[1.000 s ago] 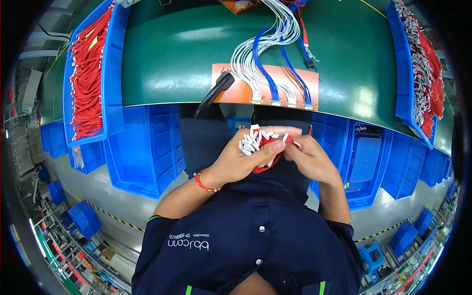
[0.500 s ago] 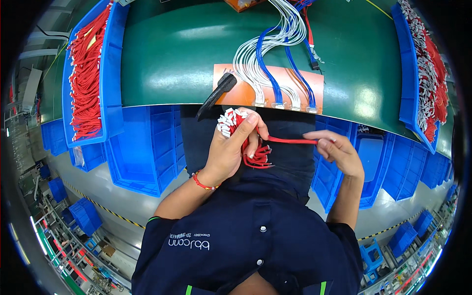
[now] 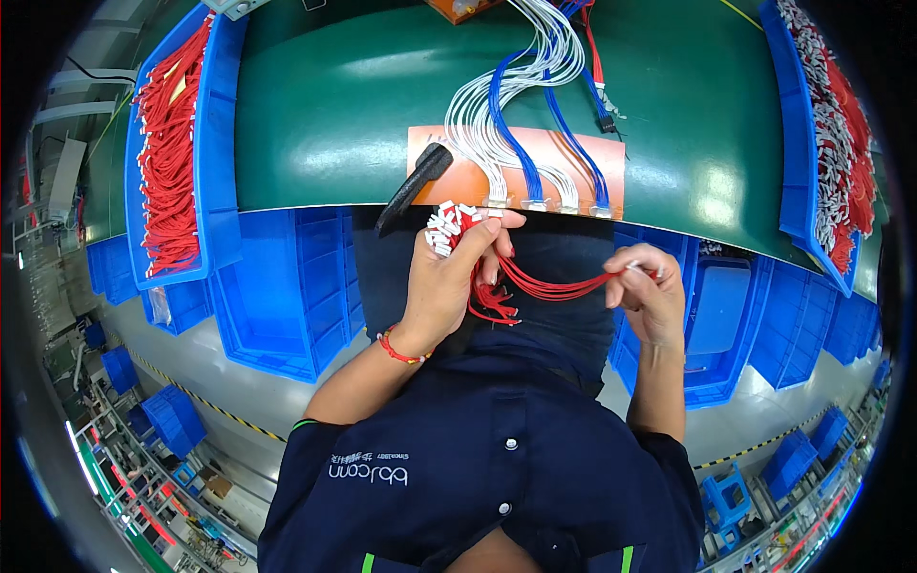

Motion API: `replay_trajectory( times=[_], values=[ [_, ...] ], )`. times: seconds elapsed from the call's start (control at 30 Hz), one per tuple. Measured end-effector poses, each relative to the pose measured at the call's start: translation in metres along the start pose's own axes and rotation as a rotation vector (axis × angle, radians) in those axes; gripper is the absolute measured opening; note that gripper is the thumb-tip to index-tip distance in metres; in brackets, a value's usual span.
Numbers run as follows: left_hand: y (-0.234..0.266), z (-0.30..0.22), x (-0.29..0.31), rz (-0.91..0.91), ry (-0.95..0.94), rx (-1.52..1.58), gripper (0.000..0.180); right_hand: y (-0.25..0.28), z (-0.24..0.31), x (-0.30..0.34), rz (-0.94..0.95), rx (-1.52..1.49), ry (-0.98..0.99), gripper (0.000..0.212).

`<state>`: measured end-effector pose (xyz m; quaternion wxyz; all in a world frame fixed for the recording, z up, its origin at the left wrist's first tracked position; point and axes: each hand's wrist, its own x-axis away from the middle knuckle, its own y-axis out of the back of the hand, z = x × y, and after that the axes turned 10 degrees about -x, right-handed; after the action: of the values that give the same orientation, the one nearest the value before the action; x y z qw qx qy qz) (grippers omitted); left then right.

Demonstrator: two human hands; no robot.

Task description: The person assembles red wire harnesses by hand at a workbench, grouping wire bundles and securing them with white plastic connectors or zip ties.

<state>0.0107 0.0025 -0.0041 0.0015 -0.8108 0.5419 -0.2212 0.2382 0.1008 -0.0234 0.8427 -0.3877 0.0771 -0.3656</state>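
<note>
A: Your left hand clenched the red wires; right fingers pinched a few strands, pulled taut between them.

B: Pull harder and you risked tangling, or yanking white connectors above your thumb loose.

Bright overhead glare, fisheye-bent edges
</note>
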Motion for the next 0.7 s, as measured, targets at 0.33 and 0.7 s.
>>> replay_trajectory(
  times=[0.33,0.7],
  values=[
    [-0.004,-0.004,-0.002,-0.084,0.024,-0.045,0.025,-0.03,-0.009,-0.012,-0.226,0.406,-0.009,0.016],
    [-0.002,-0.005,-0.004,-0.072,0.005,-0.003,0.024,-0.038,-0.005,-0.022,-0.362,0.497,0.062,0.018]
  ],
)
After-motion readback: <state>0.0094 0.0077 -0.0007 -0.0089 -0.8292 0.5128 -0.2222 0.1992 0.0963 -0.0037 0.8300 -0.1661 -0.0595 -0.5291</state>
